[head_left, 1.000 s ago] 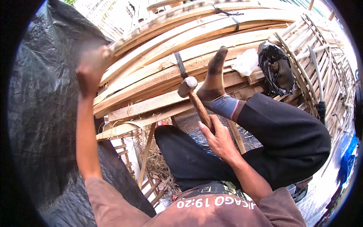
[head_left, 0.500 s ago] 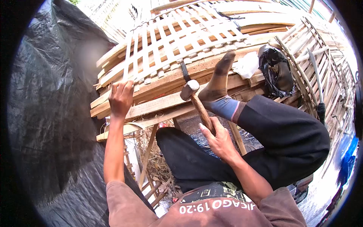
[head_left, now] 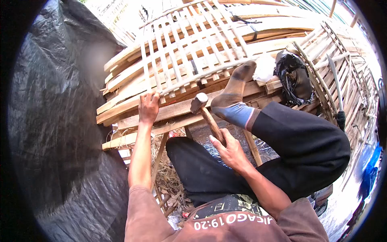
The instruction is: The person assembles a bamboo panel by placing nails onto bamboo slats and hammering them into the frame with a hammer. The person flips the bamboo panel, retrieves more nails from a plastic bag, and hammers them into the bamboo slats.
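My left hand (head_left: 149,107) is closed around the near left corner of a pale slatted panel (head_left: 209,73). The panel is made of thin wooden or bamboo strips crossed by rails and lies over stacked planks. In my right hand (head_left: 230,152) is a hammer (head_left: 210,124), gripped by its wooden handle. Its metal head points up and away from me, just left of my socked foot (head_left: 231,94), apart from the panel. Beneath the slats a dark object shows in part; most of it is hidden.
Stacked planks (head_left: 121,111) lie in front of me. On the right are a black plastic bag (head_left: 291,78), a long blade (head_left: 335,76) with a dark handle, and a larger slatted panel (head_left: 318,86). A dark tarp (head_left: 68,121) hangs at the left.
My left hand has moved right and slightly nearer, turning and shifting the slatted panel. The panel now covers more of the dark object. The hammer has moved slightly left and nearer.
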Demonstrator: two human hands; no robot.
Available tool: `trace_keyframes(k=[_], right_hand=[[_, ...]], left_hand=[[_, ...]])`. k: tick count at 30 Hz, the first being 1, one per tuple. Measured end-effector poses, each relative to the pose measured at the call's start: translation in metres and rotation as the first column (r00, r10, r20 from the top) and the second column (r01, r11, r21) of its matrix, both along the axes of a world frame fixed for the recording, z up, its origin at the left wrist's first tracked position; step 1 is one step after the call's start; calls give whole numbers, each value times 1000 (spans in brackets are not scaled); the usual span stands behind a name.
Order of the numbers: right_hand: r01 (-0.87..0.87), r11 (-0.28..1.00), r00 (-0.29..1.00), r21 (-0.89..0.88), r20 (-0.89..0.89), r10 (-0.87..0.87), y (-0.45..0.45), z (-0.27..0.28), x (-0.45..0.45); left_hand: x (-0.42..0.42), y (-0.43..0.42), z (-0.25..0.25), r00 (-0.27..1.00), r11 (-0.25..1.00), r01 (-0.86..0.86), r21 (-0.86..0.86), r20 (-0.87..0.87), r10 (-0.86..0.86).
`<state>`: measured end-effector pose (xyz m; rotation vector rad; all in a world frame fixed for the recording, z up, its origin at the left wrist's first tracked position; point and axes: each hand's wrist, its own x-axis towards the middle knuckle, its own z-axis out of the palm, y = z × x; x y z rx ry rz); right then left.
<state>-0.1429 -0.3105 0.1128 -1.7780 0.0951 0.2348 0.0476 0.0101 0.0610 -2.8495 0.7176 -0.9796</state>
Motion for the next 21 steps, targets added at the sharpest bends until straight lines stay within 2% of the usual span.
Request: trace_keyframes(k=[3, 9, 11, 12, 15, 17, 19, 20, 21], right_hand=[[-38, 999, 996, -6, -83, 38, -2, 7, 1], [-48, 998, 995, -36, -88, 44, -2, -3, 2], [-48, 998, 995, -38, -86, 44, -3, -3, 3], [-62, 998, 994, -29, -92, 60, -5, -2, 3], [-86, 996, 992, -27, -92, 83, -11, -3, 7], [-95, 995, 992, -33, -86, 91, -14, -6, 10], [-158, 985, 983, -67, -108, 150, -19, -15, 13], [-149, 987, 984, -65, -107, 142, -20, -23, 15], [-184, 978, 978, -96, -114, 173, -21, -34, 15]], left_hand=[[19, 18, -19, 999, 999, 30, -14, 29, -29], [42, 40, 5, 995, 997, 67, -25, -70, -69], [37, 36, 18, 991, 999, -2, 50, -131, 9], [36, 39, 19, 995, 989, -16, 147, -92, 30], [26, 40, 19, 995, 988, -4, 156, -97, 19], [14, 38, 20, 986, 989, -23, 144, -160, 46], [2, 27, 26, 989, 999, -26, -26, -147, 22], [-1, 18, 31, 988, 996, 26, -86, -151, -39], [0, 5, 37, 987, 996, 34, -83, -154, -46]])
